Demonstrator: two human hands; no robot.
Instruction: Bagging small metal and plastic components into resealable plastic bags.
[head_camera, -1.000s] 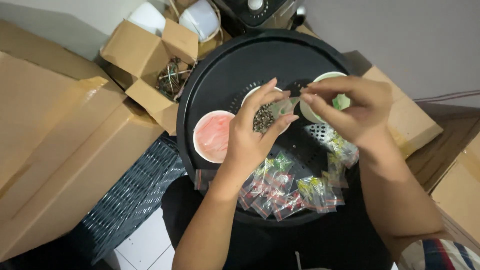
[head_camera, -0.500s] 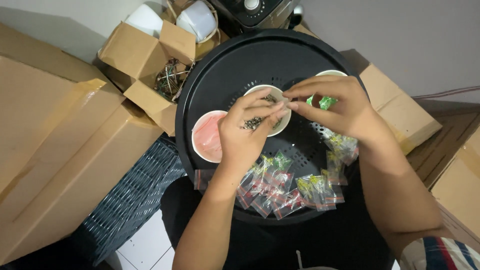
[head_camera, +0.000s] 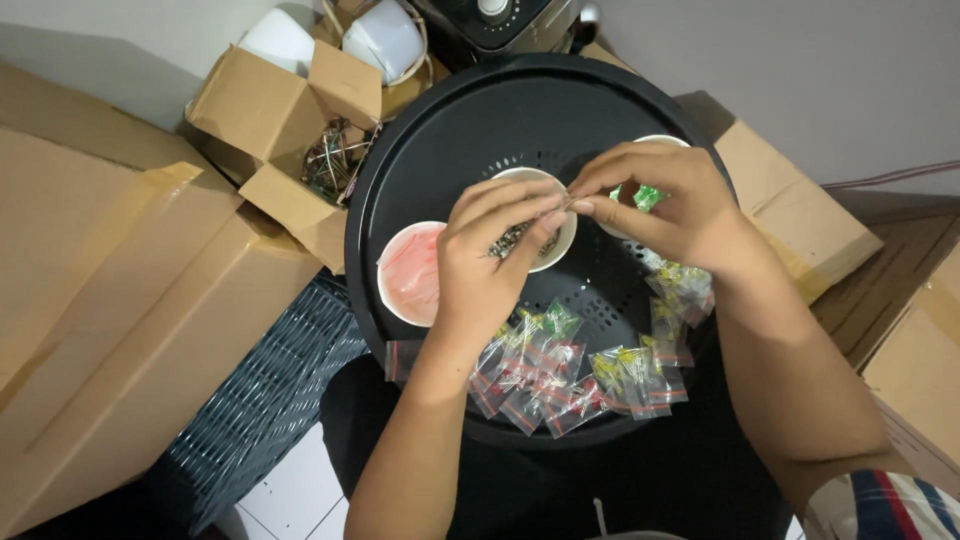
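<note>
Sorting looks midway — a row of small clear plastic packets (head_camera: 560, 375) of red and yellow-green bits lies filled at the near edge of the round black perforated tray (head_camera: 440, 150). Left hand (head_camera: 490, 255) and right hand (head_camera: 665, 205) meet over the middle white paper cup (head_camera: 560, 245) of dark small parts, fingers pressed together, pinching something tiny — too small to tell. Pink-filled cup (head_camera: 405, 275) sits left.

Around me a plain grey wall (head_camera: 800, 80) runs along the top. Big cardboard boxes (head_camera: 110, 300) crowd my left, a dark woven basket (head_camera: 270, 400) sits below them, and white floor tiles (head_camera: 290, 500) show underneath.
</note>
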